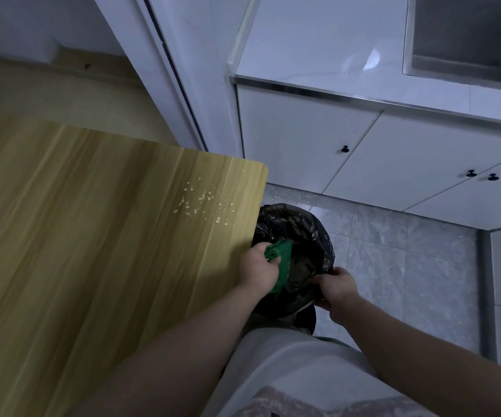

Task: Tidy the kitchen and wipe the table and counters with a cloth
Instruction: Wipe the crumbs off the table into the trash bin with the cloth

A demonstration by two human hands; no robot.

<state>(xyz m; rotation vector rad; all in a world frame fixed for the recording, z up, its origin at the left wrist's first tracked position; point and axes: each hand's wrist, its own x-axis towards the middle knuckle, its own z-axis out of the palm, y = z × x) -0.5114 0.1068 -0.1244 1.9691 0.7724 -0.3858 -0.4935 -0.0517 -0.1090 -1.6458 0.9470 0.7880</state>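
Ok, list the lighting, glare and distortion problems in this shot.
Head view: dim, bluish light throughout; pale glare patch on the counter; wide-angle perspective slants the door frame; bin bag interior too dark to read; green cloth and crumbs are legible.

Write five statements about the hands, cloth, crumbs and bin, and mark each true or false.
1. The left hand grips the green cloth. True.
2. The right hand lies flat on the table. False: it pinches the rim of the bin bag.
3. Crumbs lie on the table near its corner. True.
4. The bin bag is white. False: it is black.
5. The cupboard knobs are black. True.
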